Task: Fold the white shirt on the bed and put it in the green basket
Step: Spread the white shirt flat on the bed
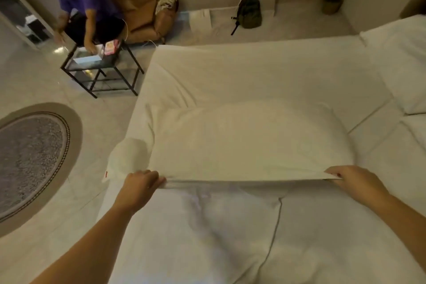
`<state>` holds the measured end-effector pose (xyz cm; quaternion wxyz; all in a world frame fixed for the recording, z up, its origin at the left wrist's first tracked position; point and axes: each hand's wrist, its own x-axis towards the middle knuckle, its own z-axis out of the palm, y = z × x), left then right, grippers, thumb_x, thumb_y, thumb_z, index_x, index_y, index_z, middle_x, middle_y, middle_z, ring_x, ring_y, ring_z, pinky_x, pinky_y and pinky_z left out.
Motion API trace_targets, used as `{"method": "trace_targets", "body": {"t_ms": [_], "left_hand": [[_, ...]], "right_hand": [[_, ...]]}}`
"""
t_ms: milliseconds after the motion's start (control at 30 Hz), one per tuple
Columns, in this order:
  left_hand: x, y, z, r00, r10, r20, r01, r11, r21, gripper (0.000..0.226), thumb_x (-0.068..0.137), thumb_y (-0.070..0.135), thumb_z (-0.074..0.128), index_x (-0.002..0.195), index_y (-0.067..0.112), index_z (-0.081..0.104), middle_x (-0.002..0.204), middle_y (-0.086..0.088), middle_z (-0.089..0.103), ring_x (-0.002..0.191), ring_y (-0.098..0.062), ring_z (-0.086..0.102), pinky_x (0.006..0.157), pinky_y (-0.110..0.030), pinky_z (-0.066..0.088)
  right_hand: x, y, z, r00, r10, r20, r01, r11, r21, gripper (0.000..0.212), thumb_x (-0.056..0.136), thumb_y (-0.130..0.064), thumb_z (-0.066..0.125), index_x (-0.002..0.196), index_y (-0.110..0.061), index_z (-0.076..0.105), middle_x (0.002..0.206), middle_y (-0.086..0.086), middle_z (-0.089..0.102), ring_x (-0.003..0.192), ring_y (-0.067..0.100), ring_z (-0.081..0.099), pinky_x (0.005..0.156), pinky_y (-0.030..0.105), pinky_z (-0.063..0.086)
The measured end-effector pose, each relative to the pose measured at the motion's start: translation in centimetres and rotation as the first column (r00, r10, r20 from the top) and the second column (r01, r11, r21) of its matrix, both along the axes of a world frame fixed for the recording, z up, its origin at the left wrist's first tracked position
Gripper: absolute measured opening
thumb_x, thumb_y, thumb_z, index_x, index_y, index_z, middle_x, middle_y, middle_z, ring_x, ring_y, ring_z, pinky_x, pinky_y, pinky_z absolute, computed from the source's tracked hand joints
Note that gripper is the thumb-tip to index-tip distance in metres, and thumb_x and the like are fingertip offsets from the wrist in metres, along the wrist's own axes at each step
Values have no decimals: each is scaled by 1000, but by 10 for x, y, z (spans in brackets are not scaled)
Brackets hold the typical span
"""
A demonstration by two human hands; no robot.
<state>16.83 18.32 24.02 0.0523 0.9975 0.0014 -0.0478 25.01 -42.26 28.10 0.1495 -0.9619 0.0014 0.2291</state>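
Fingers pinching shirt edge, mid-fold by my read.
Fingers (159,178) of my left hand (140,183) and right hand (349,178) pinch the near edge of the white shirt (249,143), spread over the bed (230,64). Risk: white on white, I could grab sheet w/ it; uneven pull skews fold. Sleeve at L bunched, hard to read; green basket not in view.

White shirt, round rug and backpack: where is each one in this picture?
white shirt (249,143), head view, middle of the spread fabric on the bed.
round rug (30,163), head view, its grey centre on the floor.
backpack (250,12), head view, its dark front by the wall.
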Motion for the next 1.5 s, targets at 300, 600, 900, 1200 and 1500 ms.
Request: {"method": "trace_targets", "body": {"t_ms": [300, 600, 900, 1200, 1500], "left_hand": [[-55, -36, -131, 955, 60, -292, -48, 998, 48, 32, 100, 52, 46, 82, 30, 60, 76, 9, 56, 80, -21, 55, 70, -35, 36], [-81, -46, -189, 869, 124, -479, -124, 992, 33, 27, 100, 51, 45, 100, 33, 64, 97, 8, 62, 100, -24, 57, 84, -38, 37], [-83, -68, -217, 775, 130, -618, -158, 987, 9, 50, 103, 52, 38, 144, 26, 52, 150, 2, 49, 142, -25, 38, 113, -44, 32], [-42, -85, -206, 810, 66, -583, -106, 994, -35, 55, 103, 53, 38, 150, 26, 44, 154, 4, 45, 144, -23, 36, 114, -43, 34], [18, -139, -212, 813, 9, -582, -42, 998, -43, 58, 102, 55, 37, 153, 27, 40, 156, 2, 42, 146, -25, 33, 115, -47, 34]], "right_hand": [[-60, 0, -144, 960, 64, -273, -72, 997, -17, 17, 92, -49, 62, 107, -52, 69, 104, -16, 72, 91, 12, 68, 74, 30, 53], [-80, 5, -204, 908, 68, -412, -70, 997, 12, 22, 96, -49, 57, 115, -48, 69, 110, -13, 71, 81, 4, 56, 56, 9, 34], [-100, 26, -235, 844, 52, -534, -34, 998, 44, 50, 93, -36, 67, 140, -27, 55, 134, 3, 59, 115, 20, 60, 88, 26, 45], [-95, 39, -217, 905, -3, -426, 29, 998, 54, 46, 95, -35, 64, 139, -25, 56, 139, 6, 58, 120, 23, 59, 98, 31, 45], [-78, 6, -223, 941, -71, -330, 104, 991, 82, 43, 96, -32, 62, 138, -24, 58, 141, 7, 57, 128, 26, 54, 106, 35, 42]]}}
